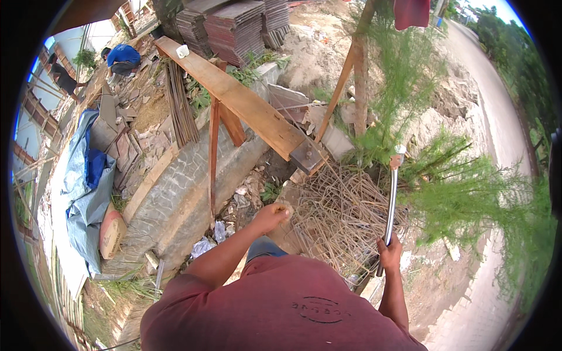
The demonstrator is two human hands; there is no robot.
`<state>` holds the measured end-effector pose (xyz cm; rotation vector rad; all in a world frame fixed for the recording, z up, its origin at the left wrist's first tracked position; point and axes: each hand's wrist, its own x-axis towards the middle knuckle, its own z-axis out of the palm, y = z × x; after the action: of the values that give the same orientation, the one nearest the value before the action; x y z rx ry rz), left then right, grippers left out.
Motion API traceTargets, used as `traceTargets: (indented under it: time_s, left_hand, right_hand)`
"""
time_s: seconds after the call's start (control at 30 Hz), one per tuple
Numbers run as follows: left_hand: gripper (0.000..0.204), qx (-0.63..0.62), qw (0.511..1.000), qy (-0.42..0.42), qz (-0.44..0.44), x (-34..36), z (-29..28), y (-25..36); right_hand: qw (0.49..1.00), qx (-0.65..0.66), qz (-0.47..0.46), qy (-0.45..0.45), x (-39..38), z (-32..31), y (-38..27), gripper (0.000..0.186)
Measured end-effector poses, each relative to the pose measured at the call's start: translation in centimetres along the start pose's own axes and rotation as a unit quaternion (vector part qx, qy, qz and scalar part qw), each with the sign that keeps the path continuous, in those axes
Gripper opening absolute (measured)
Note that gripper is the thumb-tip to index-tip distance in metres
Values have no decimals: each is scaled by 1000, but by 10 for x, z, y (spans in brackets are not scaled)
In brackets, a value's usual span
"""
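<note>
My right hand [389,253] is wrapped round the lower part of a long silver metal bar tool [391,202]. The tool points away from me, with a dark lower end and a brownish, pale-tipped head. My left hand [273,217] is closed, fingers curled together; what they hold, if anything, is too small to tell. Ahead of it stands a long wooden plank bench [234,93] on wooden legs. A dark metal plate [309,155] covers the bench's near end. Between my hands and below the bench lies a tangled heap of bent steel bars [342,216].
Feathery green branches [468,199] hang at the right, beside a road [483,88]. Stacked tiles [234,32] stand behind the bench. Straight rods [181,108] lean left of it, above a stone wall [170,187]. A blue tarp [88,199] lies far left. Two people [122,57] are farther off.
</note>
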<state>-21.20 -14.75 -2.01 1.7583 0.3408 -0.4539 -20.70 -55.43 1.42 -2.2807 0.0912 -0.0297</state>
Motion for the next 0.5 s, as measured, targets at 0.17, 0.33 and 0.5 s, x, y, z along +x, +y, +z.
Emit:
traceTargets:
  time_s: [0.17, 0.33, 0.5]
  left_hand:
    - [32, 7, 1000, -12, 4, 20, 9, 20]
    - [32, 33, 997, 13, 63, 52, 6, 38]
    - [37, 174, 924, 289, 180, 106, -35, 81]
  right_hand:
    - [1000, 11, 8, 19, -22, -6, 19, 20]
    - [1000, -2, 11, 11, -20, -15, 25, 20]
    - [998, -7, 51, -31, -37, -50, 48, 32]
